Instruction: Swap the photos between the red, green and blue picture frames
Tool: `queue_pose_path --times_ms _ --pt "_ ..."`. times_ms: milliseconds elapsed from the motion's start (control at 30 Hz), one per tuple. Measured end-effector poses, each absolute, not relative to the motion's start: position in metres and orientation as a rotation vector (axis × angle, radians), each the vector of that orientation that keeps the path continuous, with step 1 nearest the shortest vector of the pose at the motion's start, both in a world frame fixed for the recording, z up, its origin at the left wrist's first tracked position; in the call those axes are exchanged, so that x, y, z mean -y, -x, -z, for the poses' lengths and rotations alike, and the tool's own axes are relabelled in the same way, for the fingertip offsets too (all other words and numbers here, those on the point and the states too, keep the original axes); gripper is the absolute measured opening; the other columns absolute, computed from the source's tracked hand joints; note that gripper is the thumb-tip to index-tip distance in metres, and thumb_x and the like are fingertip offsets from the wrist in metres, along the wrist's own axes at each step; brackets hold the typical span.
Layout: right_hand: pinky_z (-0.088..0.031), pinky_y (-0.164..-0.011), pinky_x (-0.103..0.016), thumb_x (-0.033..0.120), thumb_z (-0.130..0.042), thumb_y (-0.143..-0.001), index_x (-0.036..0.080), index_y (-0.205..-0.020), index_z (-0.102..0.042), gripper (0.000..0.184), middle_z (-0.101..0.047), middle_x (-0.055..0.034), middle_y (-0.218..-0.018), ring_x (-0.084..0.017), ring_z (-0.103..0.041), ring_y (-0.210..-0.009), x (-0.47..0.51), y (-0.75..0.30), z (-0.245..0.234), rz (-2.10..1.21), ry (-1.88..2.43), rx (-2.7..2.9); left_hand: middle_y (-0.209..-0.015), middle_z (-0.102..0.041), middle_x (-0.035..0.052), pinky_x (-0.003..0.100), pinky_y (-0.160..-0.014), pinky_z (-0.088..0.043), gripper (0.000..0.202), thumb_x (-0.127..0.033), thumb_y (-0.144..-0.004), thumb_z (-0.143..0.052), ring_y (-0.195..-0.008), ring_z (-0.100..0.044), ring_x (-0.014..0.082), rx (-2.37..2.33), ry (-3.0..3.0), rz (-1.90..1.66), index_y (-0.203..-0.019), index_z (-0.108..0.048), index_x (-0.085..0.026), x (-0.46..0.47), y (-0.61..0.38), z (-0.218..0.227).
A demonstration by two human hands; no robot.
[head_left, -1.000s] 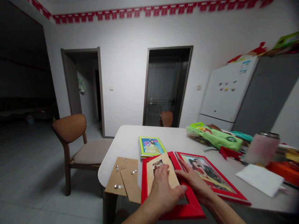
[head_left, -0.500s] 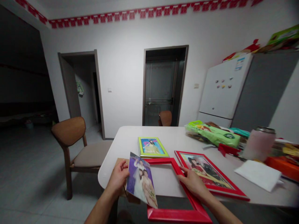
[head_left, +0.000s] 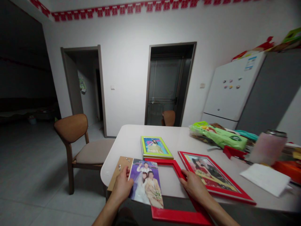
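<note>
My left hand (head_left: pixel 123 183) grips the left edge of a wedding photo (head_left: pixel 147 185) with a purple background. The photo lies over the left side of an empty red picture frame (head_left: pixel 181 216), hiding that side. My right hand (head_left: pixel 194 185) has its fingers closed round the frame's right side. The frame's near end juts past the table edge. Beneath my left hand is a brown backing board (head_left: pixel 115 174) with small metal clips (head_left: pixel 119 167) on it. Beyond the frame lies a lime-green framed picture (head_left: pixel 156 147), and to its right a red framed picture (head_left: pixel 211 175).
On the table's (head_left: pixel 131 135) right side are a green snack bag (head_left: pixel 218 136), a pink jar (head_left: pixel 268 147) and folded white paper (head_left: pixel 265 179). A wooden chair (head_left: pixel 71 128) stands left of the table. A fridge (head_left: pixel 230 84) is at the back right.
The photo has swung from a steep tilt to lie flatter, facing up over the frame's left side. My left hand has turned with it. The view has shifted slightly.
</note>
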State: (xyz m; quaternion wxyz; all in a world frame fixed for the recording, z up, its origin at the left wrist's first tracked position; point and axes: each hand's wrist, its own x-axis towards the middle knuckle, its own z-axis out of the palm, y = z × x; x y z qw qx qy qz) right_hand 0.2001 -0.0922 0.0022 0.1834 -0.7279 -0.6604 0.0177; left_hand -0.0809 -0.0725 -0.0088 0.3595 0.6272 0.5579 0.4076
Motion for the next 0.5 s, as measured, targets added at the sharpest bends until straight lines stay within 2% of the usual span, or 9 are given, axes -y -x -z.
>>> queue_pose_path --times_ms 133,267,333,400,500 --pt "-0.040 -0.072 -0.028 0.020 -0.039 -0.069 0.008 -0.089 -0.059 0.031 -0.064 -0.0146 -0.086 -0.022 -0.058 -0.081 0.094 -0.201 -0.004 -0.021 2.033 1.890 -0.111 -0.053 0.0082 0.025 -0.089 -0.034 0.053 -0.007 -0.060 -0.044 -0.101 -0.048 0.0168 -1.452 -1.750 -1.017 -0.113 -0.042 -0.013 0.086 0.081 0.002" --pt "-0.039 -0.074 -0.029 0.023 -0.043 -0.067 0.009 -0.091 -0.059 0.033 -0.063 -0.0136 -0.085 -0.022 -0.057 -0.081 0.100 -0.185 -0.009 -0.049 1.901 1.803 -0.128 -0.037 0.0086 0.028 -0.099 -0.021 0.063 -0.012 -0.056 -0.045 -0.118 -0.030 0.0180 -1.440 -2.069 -0.754 -0.119 -0.037 -0.012 0.112 0.076 -0.013" --pt "-0.040 -0.069 -0.029 0.026 -0.044 -0.066 0.008 -0.100 -0.056 0.040 -0.064 -0.0115 -0.081 -0.020 -0.058 -0.074 0.102 -0.167 -0.010 -0.285 1.786 1.710 -0.132 -0.030 0.0084 0.033 -0.101 -0.015 0.068 -0.015 -0.055 -0.046 -0.122 -0.022 0.0201 -1.401 -2.207 -0.532 -0.121 -0.036 -0.011 0.125 0.072 -0.018" --pt "-0.041 -0.055 -0.026 0.027 -0.043 -0.066 0.007 -0.107 -0.051 0.046 -0.063 -0.0061 -0.066 -0.016 -0.056 -0.056 0.102 -0.145 -0.008 -0.657 1.669 1.560 -0.134 -0.026 0.0081 0.040 -0.102 -0.010 0.070 -0.017 -0.054 -0.047 -0.124 -0.016 0.0222 -1.388 -2.300 -0.376 -0.122 -0.035 -0.012 0.133 0.067 -0.019" --pt "-0.037 -0.044 -0.022 0.021 -0.045 -0.062 0.009 -0.107 -0.050 0.046 -0.058 0.0009 -0.053 -0.011 -0.050 -0.042 0.101 -0.114 -0.007 -1.224 1.421 1.234 -0.134 -0.024 0.0075 0.044 -0.101 -0.008 0.070 -0.016 -0.054 -0.046 -0.124 -0.014 0.0233 -1.387 -2.408 -0.383 -0.123 -0.034 -0.014 0.135 0.058 -0.012"
